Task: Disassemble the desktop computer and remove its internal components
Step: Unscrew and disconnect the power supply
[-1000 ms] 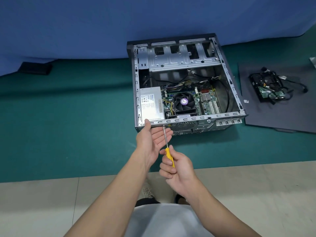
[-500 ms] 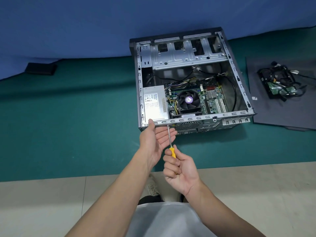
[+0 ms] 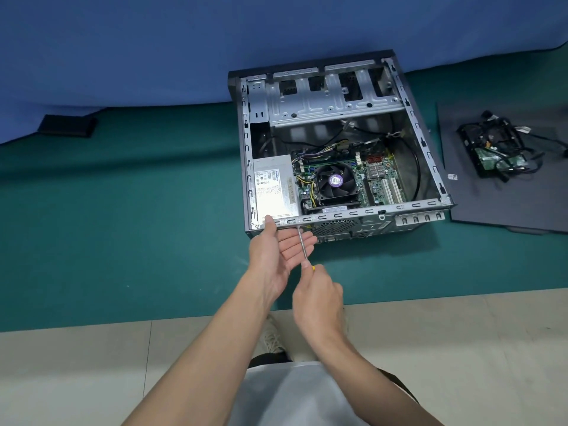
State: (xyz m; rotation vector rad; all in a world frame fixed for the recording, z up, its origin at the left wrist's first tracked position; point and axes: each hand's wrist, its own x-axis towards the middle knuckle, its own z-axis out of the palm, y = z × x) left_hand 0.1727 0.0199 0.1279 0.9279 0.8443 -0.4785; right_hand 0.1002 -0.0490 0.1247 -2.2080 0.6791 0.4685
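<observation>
On the green mat (image 3: 123,226), the right hand (image 3: 319,298) has rolled over the screwdriver (image 3: 302,242).

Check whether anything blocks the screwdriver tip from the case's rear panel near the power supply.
Nothing visible does. The right hand grips the screwdriver, whose shaft runs straight to the rear panel near the power supply. The left hand lies open behind the shaft, not ahead of the tip.

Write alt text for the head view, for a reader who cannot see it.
A right hand grips a yellow-handled screwdriver, tip against the near edge of an open computer case on a green mat; the open left hand rests beside the shaft, thumb on the rim. A drive with cables lies on a black panel at right.
</observation>
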